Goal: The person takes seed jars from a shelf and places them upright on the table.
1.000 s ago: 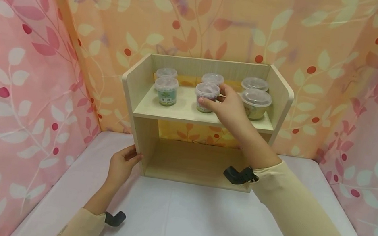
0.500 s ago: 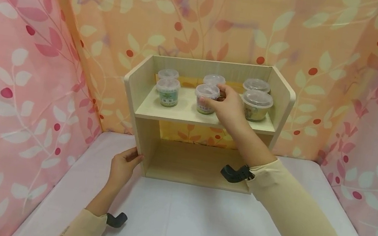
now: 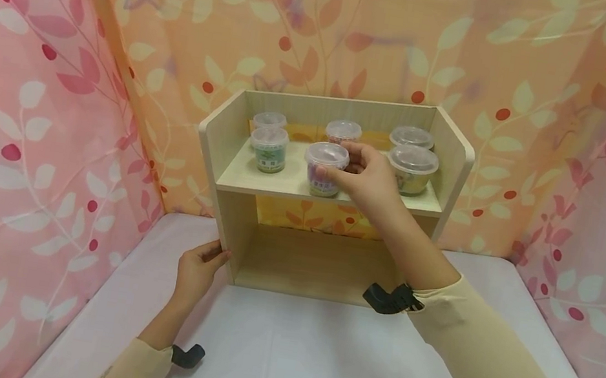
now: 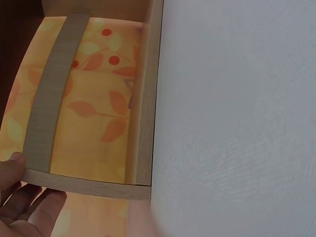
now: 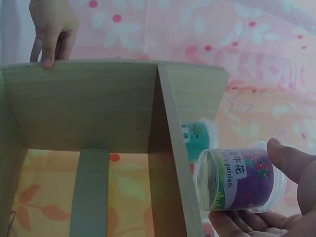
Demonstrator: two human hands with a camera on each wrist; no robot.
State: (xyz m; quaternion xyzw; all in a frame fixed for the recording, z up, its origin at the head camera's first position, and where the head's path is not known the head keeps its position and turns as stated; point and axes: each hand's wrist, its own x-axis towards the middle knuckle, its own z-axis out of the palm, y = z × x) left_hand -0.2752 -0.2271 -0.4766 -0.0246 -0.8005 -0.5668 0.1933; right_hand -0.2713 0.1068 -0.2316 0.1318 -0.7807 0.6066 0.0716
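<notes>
Right grip (image 3: 371,183) grasped a purple-labelled cup (image 3: 324,169) just off the wooden shelf (image 3: 230,204); left grip (image 3: 198,268), fingers relaxed, rested against its side. White table (image 3: 301,358), floral curtains (image 3: 27,108) around.

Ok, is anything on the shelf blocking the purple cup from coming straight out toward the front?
Nothing visible does. The right hand holds the purple cup at the shelf's front edge; the green cup sits off to its left, the wide tub to its right, both apart from it.
</notes>
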